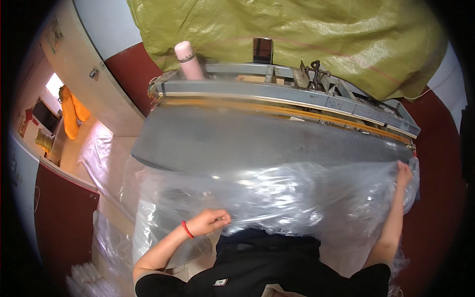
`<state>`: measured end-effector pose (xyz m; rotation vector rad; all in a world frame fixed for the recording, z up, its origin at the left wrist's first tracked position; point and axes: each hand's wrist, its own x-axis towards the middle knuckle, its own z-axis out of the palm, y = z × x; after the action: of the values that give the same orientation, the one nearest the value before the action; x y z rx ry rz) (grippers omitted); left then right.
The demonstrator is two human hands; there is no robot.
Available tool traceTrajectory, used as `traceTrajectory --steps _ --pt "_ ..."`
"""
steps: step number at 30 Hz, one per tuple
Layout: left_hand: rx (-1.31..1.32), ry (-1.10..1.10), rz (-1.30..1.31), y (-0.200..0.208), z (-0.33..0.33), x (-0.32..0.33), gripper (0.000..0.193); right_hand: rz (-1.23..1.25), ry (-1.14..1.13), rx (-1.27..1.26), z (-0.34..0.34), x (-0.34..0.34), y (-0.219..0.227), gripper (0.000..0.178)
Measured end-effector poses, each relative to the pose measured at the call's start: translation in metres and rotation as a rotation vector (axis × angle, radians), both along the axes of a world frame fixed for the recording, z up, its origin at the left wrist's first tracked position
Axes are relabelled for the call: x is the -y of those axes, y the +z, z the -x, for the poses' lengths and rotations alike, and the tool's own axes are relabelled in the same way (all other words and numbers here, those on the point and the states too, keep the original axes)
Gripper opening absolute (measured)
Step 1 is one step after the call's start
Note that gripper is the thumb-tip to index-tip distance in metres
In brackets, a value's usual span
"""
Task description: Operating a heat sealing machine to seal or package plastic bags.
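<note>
A wide sheet of clear plastic film (282,190) stretches in front of me, hanging off the near edge of a grey flat-topped bench (213,136). My right hand (404,174) is closed on the film near the bench's right end, pulling it taut into folds. Close to my body, my left hand (210,221), with a red cord bracelet at the wrist, pinches the film's near left edge. Its fingertips are pressed together, and the exact bit of film between them is small.
Behind the bench top runs a grey metal frame (237,89) with orange strips (277,113). A pink bottle (189,60) and a metal clamp (315,74) stand there. A yellow-green woven sheet (307,34) covers the back. Loose film (106,242) lies at left, near an open door (94,64).
</note>
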<state>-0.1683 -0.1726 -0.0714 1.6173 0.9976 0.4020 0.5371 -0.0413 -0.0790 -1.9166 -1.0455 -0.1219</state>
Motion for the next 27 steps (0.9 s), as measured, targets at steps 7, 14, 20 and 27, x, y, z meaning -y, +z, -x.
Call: traceTrajectory --steps 7,14,20,27 --pt "-0.082 -0.478 0.279 0.016 -0.039 0.005 0.016 0.110 -0.462 0.035 -0.199 0.165 -0.017 0.031" --pt "-1.191 -0.488 0.143 -0.020 0.209 -0.039 0.024 0.123 -0.559 -0.023 -0.183 0.175 0.007 0.038" --pt "-1.167 0.761 -1.280 0.139 0.259 -0.159 0.013 0.005 -0.222 -0.033 -0.155 0.087 -0.005 0.020" --pt "-0.438 1.083 -0.659 0.009 0.314 -0.246 0.065 0.187 -0.512 -0.071 -0.096 0.025 0.007 0.018"
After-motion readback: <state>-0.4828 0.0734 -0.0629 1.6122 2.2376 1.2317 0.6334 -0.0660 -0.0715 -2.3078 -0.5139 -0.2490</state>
